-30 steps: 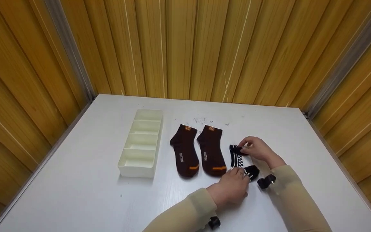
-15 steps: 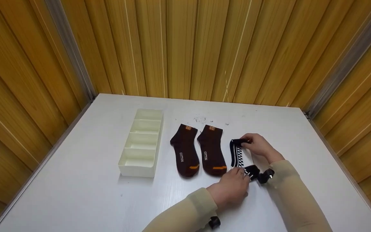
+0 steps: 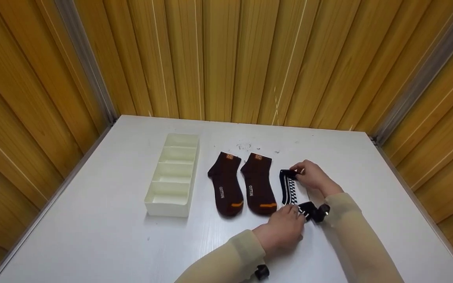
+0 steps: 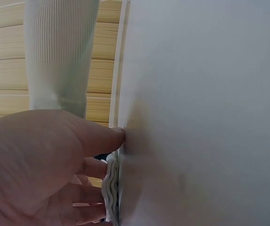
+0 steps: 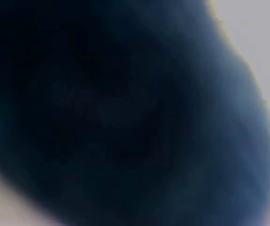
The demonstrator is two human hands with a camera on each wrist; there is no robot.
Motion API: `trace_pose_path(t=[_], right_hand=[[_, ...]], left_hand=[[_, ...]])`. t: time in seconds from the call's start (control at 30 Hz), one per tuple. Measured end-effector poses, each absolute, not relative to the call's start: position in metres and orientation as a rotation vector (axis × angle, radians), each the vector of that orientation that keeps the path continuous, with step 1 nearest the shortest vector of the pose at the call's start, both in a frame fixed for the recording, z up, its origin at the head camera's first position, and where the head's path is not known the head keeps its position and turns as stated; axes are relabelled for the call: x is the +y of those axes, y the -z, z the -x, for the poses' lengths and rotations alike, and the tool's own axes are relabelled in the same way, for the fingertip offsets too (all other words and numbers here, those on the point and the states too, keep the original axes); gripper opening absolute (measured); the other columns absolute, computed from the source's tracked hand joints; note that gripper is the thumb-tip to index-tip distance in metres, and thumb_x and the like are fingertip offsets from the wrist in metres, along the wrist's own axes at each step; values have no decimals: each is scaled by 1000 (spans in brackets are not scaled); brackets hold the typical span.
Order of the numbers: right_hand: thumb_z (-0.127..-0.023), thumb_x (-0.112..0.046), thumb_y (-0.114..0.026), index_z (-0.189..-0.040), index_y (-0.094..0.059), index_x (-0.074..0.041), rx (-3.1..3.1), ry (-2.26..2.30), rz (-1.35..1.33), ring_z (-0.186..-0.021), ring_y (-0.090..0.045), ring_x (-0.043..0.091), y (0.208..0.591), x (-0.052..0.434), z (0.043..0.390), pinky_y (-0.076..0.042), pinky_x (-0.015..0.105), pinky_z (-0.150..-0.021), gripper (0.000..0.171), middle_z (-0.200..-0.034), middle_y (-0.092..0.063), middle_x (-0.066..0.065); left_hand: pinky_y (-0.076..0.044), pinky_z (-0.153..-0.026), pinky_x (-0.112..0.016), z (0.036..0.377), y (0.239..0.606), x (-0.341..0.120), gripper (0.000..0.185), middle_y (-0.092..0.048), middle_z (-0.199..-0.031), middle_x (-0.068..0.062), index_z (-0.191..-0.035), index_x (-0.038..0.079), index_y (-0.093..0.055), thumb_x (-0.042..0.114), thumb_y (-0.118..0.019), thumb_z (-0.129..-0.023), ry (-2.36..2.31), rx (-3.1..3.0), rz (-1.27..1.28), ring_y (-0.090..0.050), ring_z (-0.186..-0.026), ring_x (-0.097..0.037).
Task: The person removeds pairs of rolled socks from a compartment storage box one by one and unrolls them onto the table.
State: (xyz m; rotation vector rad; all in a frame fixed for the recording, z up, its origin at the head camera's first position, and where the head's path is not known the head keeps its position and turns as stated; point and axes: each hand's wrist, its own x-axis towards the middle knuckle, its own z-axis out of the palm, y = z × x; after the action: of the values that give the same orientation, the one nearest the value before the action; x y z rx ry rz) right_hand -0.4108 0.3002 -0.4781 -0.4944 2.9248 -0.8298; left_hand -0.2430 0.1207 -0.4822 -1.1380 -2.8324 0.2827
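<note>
A black and white sock [image 3: 289, 189] with a checkered stripe lies at the right of the table in the head view, its black end [image 3: 307, 208] folded off to the right. My right hand [image 3: 313, 177] pinches its black far edge between thumb and fingers. Extended fingers of my left hand [image 3: 283, 228] press on its near part and hide some of it. In the left wrist view the left hand [image 4: 41, 165] has its fingers over the layered fabric edge [image 4: 110, 188], thumb tip at the tabletop. A dark blurred shape [image 5: 125, 117] fills most of the right wrist view.
Two dark brown socks [image 3: 226, 184] with orange marks lie side by side left of the hands. Further left stands a pale tray [image 3: 167, 209] with several compartments. Wood-patterned panels [image 3: 226, 59] rise behind the white table [image 3: 92, 236].
My right hand has moved slightly away from me with the sock's far edge, which was folded over and now lies straighter. The left hand has stayed in place.
</note>
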Motion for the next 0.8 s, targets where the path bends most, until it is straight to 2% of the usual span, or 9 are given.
trace_pose_path(t=[0.1,0.17,0.3,0.4,0.47,0.57,0.67,0.8], right_hand=[[-87,-4,-68,-136,-61,4,2875,826,522,-94,-60,31,476,301,409,-49,35,-76,50,-117,-61,28],[-87,-5,-71,-138,-57,5,2869,825,530,-99,-61,35,474,301,409,-52,41,-81,54,-122,-60,31],[-94,-6,-67,-128,-62,5,2919,813,503,-107,-64,41,473,300,413,-52,53,-93,36,-120,-65,29],[-100,-8,-61,-119,-68,4,2948,822,468,-110,-65,42,473,300,420,-50,56,-98,23,-116,-70,26],[-101,-9,-61,-116,-70,4,2950,841,429,-110,-65,40,473,301,425,-51,53,-98,22,-113,-71,24],[-100,-11,-62,-113,-71,4,2937,866,366,-97,-65,33,473,303,433,-51,42,-87,21,-103,-71,20],[-98,-12,-65,-110,-69,5,2932,882,313,-88,-61,27,474,304,438,-47,33,-78,21,-94,-69,16],[-93,-6,-67,-102,-66,1,2940,936,270,-81,-55,23,475,303,441,-43,30,-72,12,-85,-60,9]], left_hand=[[-34,-120,-26,243,482,121,46,-58,-145,1,-137,18,-56,49,-51,-104,-301,-2810,1134,-47,-140,-14],[-34,-120,-26,243,482,121,45,-57,-145,1,-137,19,-56,49,-50,-104,-298,-2822,1125,-47,-140,-15],[-35,-120,-26,243,481,123,46,-55,-146,1,-139,19,-55,49,-49,-104,-282,-2870,1109,-46,-140,-15],[-35,-120,-26,242,480,123,46,-54,-146,1,-140,20,-54,49,-49,-105,-276,-2892,1107,-46,-140,-15],[-35,-120,-26,242,480,123,47,-53,-148,1,-140,20,-54,50,-49,-105,-262,-2901,1104,-45,-140,-15],[-34,-121,-26,243,481,124,47,-51,-151,-1,-141,20,-53,49,-49,-105,-248,-2913,1101,-45,-142,-16],[-33,-122,-26,244,482,124,49,-49,-154,-2,-143,20,-52,50,-49,-104,-231,-2932,1101,-44,-144,-16],[-34,-122,-27,245,482,124,48,-49,-154,-2,-142,21,-52,49,-50,-104,-194,-2945,1106,-44,-144,-17]])
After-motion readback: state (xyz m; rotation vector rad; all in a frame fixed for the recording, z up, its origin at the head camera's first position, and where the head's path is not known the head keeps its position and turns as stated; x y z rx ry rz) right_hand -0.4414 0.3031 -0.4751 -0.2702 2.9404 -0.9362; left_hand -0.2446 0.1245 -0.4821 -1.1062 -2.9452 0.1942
